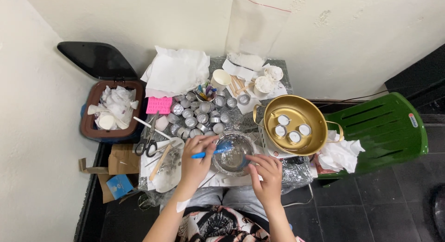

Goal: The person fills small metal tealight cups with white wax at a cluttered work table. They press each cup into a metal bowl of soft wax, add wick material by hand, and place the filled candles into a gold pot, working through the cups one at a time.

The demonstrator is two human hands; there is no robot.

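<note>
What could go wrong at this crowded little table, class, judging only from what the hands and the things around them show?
1. The left hand works a blue tool in the metal bowl, which the right hand only steadies at its rim; the bowl might tip or slop.
2. The gold pan overhangs the table edge and could be knocked.
3. The packed small tin cups sit close behind and may topple.

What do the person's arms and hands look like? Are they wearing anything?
Both arms are bare, with no sleeves showing. The left hand and right hand wear no gloves, and I see no rings or watch. A small white patch, like a plaster, sticks to the left forearm.
</note>
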